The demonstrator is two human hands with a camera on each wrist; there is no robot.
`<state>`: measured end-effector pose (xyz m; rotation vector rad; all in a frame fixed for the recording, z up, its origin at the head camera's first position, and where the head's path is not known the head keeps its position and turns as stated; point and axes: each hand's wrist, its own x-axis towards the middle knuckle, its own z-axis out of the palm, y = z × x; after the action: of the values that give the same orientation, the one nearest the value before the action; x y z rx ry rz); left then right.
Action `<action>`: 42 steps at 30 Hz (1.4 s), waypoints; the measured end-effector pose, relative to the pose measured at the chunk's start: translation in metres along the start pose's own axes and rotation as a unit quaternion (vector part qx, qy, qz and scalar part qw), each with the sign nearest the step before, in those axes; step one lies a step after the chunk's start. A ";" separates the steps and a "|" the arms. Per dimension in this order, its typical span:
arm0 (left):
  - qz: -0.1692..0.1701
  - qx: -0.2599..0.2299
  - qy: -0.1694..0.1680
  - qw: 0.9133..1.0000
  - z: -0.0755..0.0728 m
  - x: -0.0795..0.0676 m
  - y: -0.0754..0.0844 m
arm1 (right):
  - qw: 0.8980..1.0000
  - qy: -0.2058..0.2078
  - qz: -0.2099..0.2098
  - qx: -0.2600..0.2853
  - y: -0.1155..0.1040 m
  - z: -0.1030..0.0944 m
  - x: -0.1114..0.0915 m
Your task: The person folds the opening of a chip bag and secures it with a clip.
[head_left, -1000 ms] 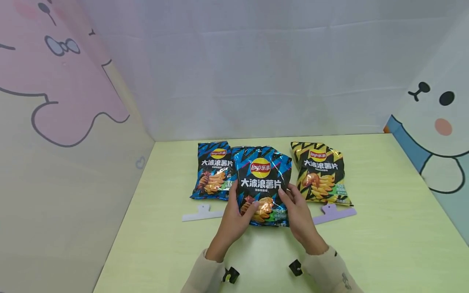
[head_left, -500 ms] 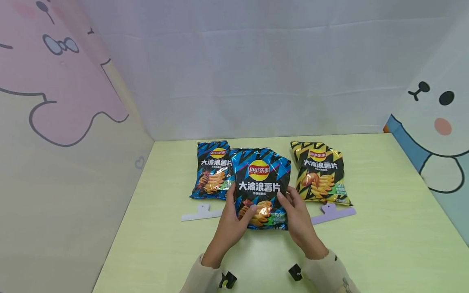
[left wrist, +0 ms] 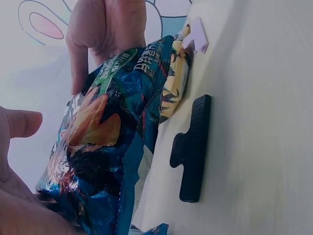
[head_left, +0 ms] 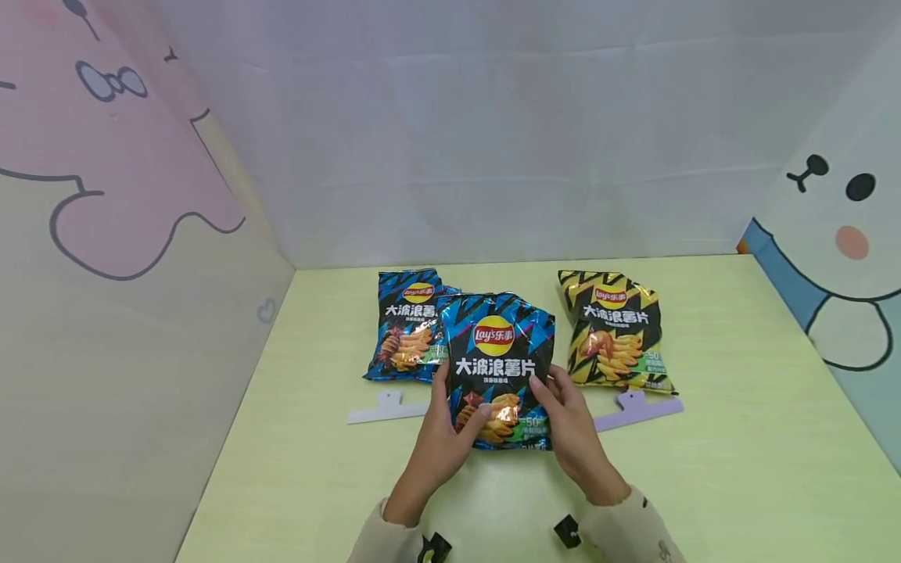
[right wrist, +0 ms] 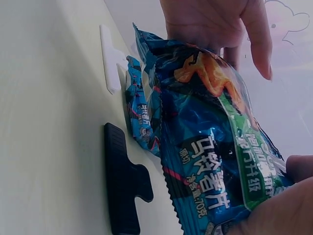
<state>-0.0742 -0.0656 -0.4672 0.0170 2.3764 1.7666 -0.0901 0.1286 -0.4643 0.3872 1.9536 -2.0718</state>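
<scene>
Between both hands a blue-and-black bag of chips [head_left: 496, 352] is held up off the table, its printed front facing the head camera. The left hand [head_left: 443, 438] grips its left side low down, thumb across the front. On the opposite side the right hand [head_left: 573, 430] holds the lower right edge, thumb on the front. In the left wrist view the bag's bottom seam hangs above the table near a black bag clip [left wrist: 193, 149]. That clip is hidden behind the bag in the head view.
A second blue chip bag [head_left: 401, 336] lies behind left, partly covered. A yellow-and-black chip bag [head_left: 615, 332] lies behind right. A white clip [head_left: 387, 410] and a purple clip [head_left: 640, 408] rest in front of them. Walls stand behind and beside the table [head_left: 746, 469].
Both hands have brought the blue chip bag slightly toward the person and a little left. More of the second blue bag's right edge shows. The other bags and clips stay put.
</scene>
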 end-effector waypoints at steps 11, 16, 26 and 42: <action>-0.014 0.015 0.000 1.000 -0.003 -0.006 -0.004 | 1.000 -0.003 0.009 0.009 0.008 0.003 -0.006; -0.018 0.015 0.000 1.000 -0.003 -0.006 -0.007 | 1.000 -0.002 0.013 0.014 0.012 0.003 -0.008; -0.024 0.009 -0.001 1.000 -0.002 -0.007 -0.014 | 1.000 -0.001 0.021 0.019 0.019 0.005 -0.007; -0.032 0.002 -0.002 0.999 0.000 -0.010 -0.021 | 0.999 -0.018 0.025 0.024 0.024 0.003 -0.012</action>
<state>-0.0622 -0.0726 -0.4859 -0.0537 2.3494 1.7324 -0.0697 0.1244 -0.4818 0.4018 1.8585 -2.0837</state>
